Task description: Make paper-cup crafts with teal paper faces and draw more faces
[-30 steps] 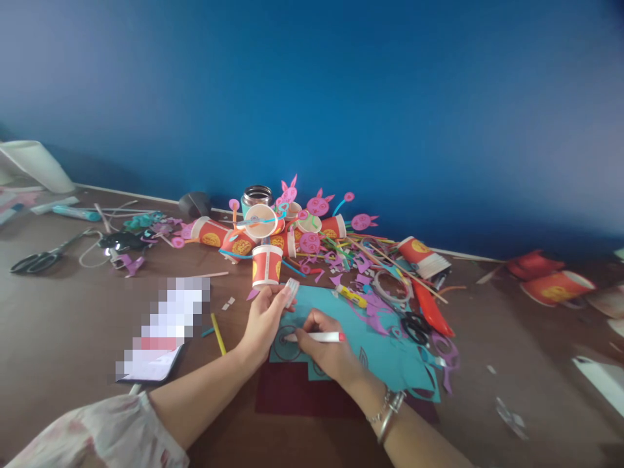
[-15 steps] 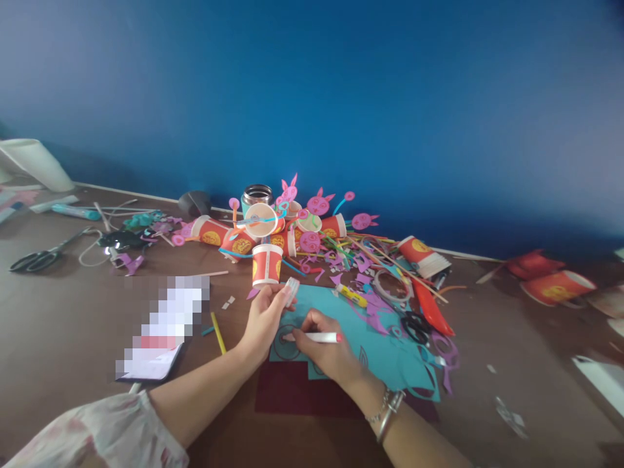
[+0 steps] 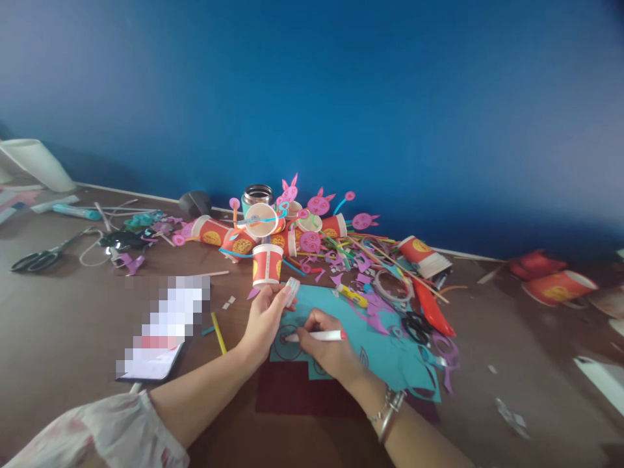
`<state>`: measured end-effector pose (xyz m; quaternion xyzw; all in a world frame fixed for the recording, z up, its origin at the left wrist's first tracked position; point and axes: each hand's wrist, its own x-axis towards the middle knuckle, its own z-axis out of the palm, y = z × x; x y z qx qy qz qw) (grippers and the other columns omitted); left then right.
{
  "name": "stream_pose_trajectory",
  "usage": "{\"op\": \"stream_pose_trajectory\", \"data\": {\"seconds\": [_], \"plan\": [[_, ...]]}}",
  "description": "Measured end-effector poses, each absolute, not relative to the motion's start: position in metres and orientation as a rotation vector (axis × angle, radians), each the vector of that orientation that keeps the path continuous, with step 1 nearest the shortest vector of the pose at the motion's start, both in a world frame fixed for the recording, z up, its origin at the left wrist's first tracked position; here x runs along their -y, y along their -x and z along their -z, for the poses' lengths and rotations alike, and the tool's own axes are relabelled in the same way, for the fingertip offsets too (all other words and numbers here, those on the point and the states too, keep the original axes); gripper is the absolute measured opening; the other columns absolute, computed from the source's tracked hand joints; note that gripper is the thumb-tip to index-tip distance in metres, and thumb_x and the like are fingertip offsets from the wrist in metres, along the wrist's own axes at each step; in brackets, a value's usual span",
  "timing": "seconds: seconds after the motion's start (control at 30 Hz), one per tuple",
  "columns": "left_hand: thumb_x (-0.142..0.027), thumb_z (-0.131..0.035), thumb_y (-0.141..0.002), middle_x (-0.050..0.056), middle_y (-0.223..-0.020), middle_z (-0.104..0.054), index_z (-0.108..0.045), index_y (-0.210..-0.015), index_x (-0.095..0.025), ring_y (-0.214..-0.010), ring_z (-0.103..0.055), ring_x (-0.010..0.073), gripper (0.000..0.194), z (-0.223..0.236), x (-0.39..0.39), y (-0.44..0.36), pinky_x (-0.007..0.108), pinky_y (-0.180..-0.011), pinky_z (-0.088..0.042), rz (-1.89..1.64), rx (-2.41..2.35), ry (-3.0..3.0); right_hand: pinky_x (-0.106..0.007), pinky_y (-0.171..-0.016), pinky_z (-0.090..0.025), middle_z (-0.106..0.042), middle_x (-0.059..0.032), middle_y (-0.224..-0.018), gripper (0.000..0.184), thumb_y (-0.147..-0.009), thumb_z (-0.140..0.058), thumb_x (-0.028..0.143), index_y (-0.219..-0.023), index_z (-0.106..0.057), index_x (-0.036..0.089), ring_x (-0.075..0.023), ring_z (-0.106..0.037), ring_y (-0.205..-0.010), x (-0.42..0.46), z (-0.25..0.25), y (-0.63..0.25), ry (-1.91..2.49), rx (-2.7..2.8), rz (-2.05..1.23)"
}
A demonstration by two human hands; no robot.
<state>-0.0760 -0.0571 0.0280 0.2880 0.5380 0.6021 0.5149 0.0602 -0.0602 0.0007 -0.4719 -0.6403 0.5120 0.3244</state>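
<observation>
My right hand [image 3: 330, 348] grips a white marker [image 3: 327, 335] with a red end. The marker's tip is at the middle of a circle drawn on the turquoise paper [image 3: 316, 298], where a small dark mark shows. Part of another drawn shape is hidden beneath my right hand. My left hand [image 3: 263, 315] is closed around a small whitish, partly see-through piece [image 3: 292, 291] whose kind I cannot make out, at the paper's upper left edge. Just behind that hand stands a red paper cup [image 3: 266, 265]. A dark red sheet [image 3: 283, 389] lies under the turquoise one.
A phone [image 3: 163, 335] lies to the left, near a yellow stick [image 3: 219, 333]. Behind are several cups with pink animal-face cutouts [image 3: 318, 203], beside paper scraps and straws. Black-handled scissors [image 3: 416, 326] and a yellow tube [image 3: 352, 296] are on the right. Other scissors [image 3: 36, 261] lie far left.
The marker and the fingers of my right hand have shifted very slightly right within the circle. My left hand stays in place.
</observation>
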Motion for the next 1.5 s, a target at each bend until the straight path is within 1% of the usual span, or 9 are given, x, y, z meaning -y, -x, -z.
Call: {"op": "stream_pose_trajectory", "data": {"seconds": [0.13,0.43,0.83,0.97,1.1,1.17,1.3,1.37,1.5], "plan": [[-0.045,-0.066,-0.067,0.003,-0.071,-0.065,-0.06,-0.085,-0.013,-0.062,-0.061,0.0147,0.037,-0.027,0.057,0.076,0.027,-0.063,-0.05,-1.447,-1.279,-0.693,-0.02,-0.043,-0.03,-0.049,0.0061,-0.052,0.022,-0.076,-0.059,0.031,-0.063,-0.045,0.02,-0.0086,-0.041,-0.047,0.06,0.001,-0.061,1.239,1.655,-1.352],[-0.044,-0.065,-0.068,0.003,-0.072,-0.065,-0.06,-0.084,-0.013,-0.064,-0.061,0.0151,0.035,-0.028,0.057,0.075,0.027,-0.063,-0.051,-1.456,-1.28,-0.699,-0.019,-0.042,-0.03,-0.044,0.0074,-0.05,0.022,-0.075,-0.059,0.029,-0.062,-0.045,0.02,-0.0077,-0.038,-0.046,0.061,-0.005,-0.058,1.27,1.702,-1.315],[-0.047,-0.066,-0.067,0.003,-0.073,-0.065,-0.061,-0.085,-0.013,-0.065,-0.062,0.0154,0.039,-0.028,0.057,0.076,0.027,-0.065,-0.05,-1.433,-1.295,-0.708,-0.02,-0.041,-0.028,-0.044,0.0075,-0.047,0.022,-0.071,-0.06,0.027,-0.058,-0.043,0.02,-0.0073,-0.037,-0.043,0.06,0.0,-0.056,1.315,1.69,-1.269],[-0.049,-0.067,-0.066,0.003,-0.072,-0.065,-0.062,-0.085,-0.014,-0.066,-0.063,0.0166,0.04,-0.026,0.057,0.076,0.028,-0.065,-0.051,-1.448,-1.284,-0.697,-0.021,-0.042,-0.031,-0.053,0.0043,-0.048,0.024,-0.075,-0.056,0.034,-0.059,-0.043,0.021,-0.0088,-0.041,-0.043,0.057,-0.009,-0.06,1.276,1.579,-1.35],[-0.049,-0.067,-0.065,0.003,-0.072,-0.065,-0.062,-0.085,-0.013,-0.064,-0.062,0.0155,0.041,-0.025,0.057,0.077,0.028,-0.064,-0.051,-1.445,-1.274,-0.689,-0.022,-0.04,-0.03,-0.054,0.0033,-0.045,0.03,-0.077,-0.054,0.042,-0.06,-0.04,0.022,-0.0098,-0.041,-0.041,0.055,-0.018,-0.068,1.302,1.425,-1.369],[-0.048,-0.067,-0.066,0.003,-0.071,-0.065,-0.062,-0.084,-0.013,-0.063,-0.062,0.015,0.04,-0.025,0.056,0.077,0.027,-0.064,-0.051,-1.446,-1.268,-0.692,-0.023,-0.04,-0.029,-0.05,0.0045,-0.045,0.028,-0.075,-0.057,0.04,-0.061,-0.04,0.022,-0.0096,-0.039,-0.042,0.054,-0.017,-0.071,1.296,1.471,-1.354],[-0.047,-0.068,-0.065,0.003,-0.073,-0.065,-0.062,-0.083,-0.014,-0.068,-0.063,0.0166,0.039,-0.024,0.056,0.077,0.028,-0.065,-0.051,-1.466,-1.257,-0.68,-0.021,-0.042,-0.03,-0.041,0.0063,-0.048,0.025,-0.071,-0.058,0.028,-0.056,-0.039,0.022,-0.0092,-0.037,-0.046,0.054,-0.013,-0.072,1.317,1.656,-1.211],[-0.048,-0.068,-0.065,0.003,-0.072,-0.065,-0.061,-0.083,-0.014,-0.069,-0.062,0.0168,0.039,-0.024,0.056,0.077,0.029,-0.065,-0.051,-1.465,-1.255,-0.679,-0.02,-0.043,-0.03,-0.04,0.0064,-0.049,0.024,-0.07,-0.057,0.025,-0.055,-0.039,0.021,-0.0091,-0.036,-0.047,0.054,-0.013,-0.071,1.345,1.703,-1.16],[-0.048,-0.067,-0.066,0.003,-0.072,-0.065,-0.061,-0.083,-0.013,-0.067,-0.061,0.0158,0.039,-0.024,0.056,0.077,0.028,-0.065,-0.051,-1.456,-1.256,-0.687,-0.02,-0.042,-0.03,-0.041,0.0065,-0.048,0.023,-0.07,-0.058,0.026,-0.055,-0.04,0.021,-0.0089,-0.037,-0.047,0.055,-0.014,-0.069,1.394,1.73,-1.158]]}}
